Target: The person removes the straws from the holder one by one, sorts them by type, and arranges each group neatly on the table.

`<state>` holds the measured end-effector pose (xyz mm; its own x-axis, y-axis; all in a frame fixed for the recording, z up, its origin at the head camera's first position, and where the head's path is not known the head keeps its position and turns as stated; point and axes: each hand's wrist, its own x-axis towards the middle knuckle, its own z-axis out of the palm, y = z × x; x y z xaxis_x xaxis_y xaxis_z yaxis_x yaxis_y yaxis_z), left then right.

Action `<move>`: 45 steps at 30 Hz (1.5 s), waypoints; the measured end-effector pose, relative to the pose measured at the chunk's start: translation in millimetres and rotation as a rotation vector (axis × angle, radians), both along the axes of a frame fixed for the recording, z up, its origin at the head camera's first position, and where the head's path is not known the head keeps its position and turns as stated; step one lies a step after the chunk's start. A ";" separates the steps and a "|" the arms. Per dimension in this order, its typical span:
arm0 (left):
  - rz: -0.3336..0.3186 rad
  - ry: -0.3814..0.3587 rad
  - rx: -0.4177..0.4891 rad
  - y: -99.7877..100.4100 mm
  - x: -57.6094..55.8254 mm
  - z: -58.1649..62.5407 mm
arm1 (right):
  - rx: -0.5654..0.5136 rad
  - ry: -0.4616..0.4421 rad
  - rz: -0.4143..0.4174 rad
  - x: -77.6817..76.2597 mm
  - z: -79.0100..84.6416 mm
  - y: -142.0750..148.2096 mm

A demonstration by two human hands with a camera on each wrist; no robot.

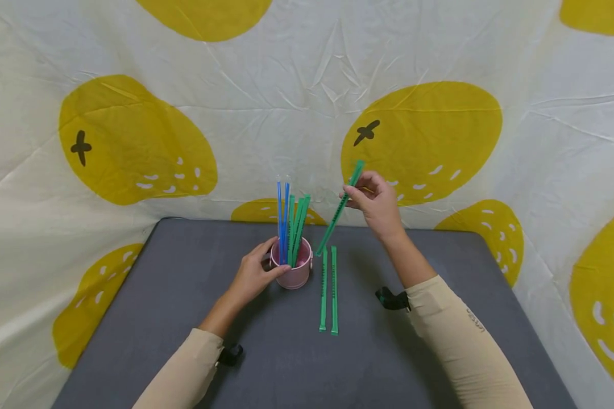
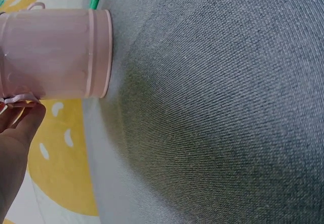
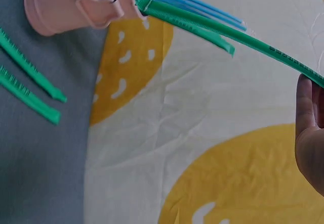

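Note:
A small pink bucket point(image 1: 294, 278) stands upright on the table, holding blue straws point(image 1: 279, 210) in clear wrappers and several green paper-wrapped straws point(image 1: 301, 224). My left hand point(image 1: 254, 271) grips the bucket's left side, thumb at the front rim. Only part of that hand point(image 2: 15, 143) shows in the left wrist view, beside the bucket's handle. Between thumb and fingers, my right hand point(image 1: 380, 205) pinches another green wrapped straw point(image 1: 332, 224), tilted in the air right of the bucket. Two more green wrapped straws point(image 1: 324, 289) lie side by side on the table, below the raised one.
A dark grey table point(image 1: 184, 307) lies under everything. Directly behind its far edge hangs a white cloth point(image 1: 266, 130) printed with yellow fruit shapes. Dark straps point(image 1: 391, 299) sit at both wrists.

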<state>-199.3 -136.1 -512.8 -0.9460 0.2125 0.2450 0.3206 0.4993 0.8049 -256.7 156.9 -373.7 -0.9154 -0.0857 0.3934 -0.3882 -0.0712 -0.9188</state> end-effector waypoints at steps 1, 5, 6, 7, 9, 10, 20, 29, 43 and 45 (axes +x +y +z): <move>-0.001 0.000 0.000 0.0 -0.2 -0.1 | 0.004 -0.003 -0.001 0.1 -0.9 2.7; -0.001 0.005 -0.003 -0.5 -0.8 -1.5 | 0.031 -0.020 -0.022 0.2 -5.6 11.6; -0.002 0.006 -0.004 -0.5 -0.7 -1.5 | 0.044 -0.025 -0.028 0.1 -7.2 13.7; -0.003 0.005 -0.005 -0.5 -0.6 -1.5 | 0.063 -0.031 -0.035 0.2 -8.8 15.7; -0.002 0.003 -0.002 -0.4 -0.3 -1.4 | 0.096 -0.045 -0.046 0.3 -13.1 19.8; -0.003 0.002 0.001 -0.2 -0.1 -1.1 | 0.110 -0.055 -0.052 0.6 -15.4 21.7; 0.008 -0.027 0.007 0.0 -0.1 1.0 | 0.215 -0.190 -0.093 -0.6 -56.5 37.6; -0.010 0.005 -0.002 -0.6 -0.8 0.9 | 0.249 -0.273 -0.095 2.2 -100.7 42.8; 0.001 0.001 0.002 0.6 -0.1 0.9 | 0.421 -0.474 -0.055 3.6 -142.5 35.9; 0.001 -0.001 0.001 1.1 -0.5 1.3 | 0.426 -0.499 -0.050 4.1 -146.2 34.0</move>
<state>-199.8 -135.1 -511.5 -0.9462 0.2116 0.2447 0.3198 0.4988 0.8056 -252.6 190.9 -520.0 -0.9860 -0.0928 -0.1387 0.0987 0.3461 -0.9330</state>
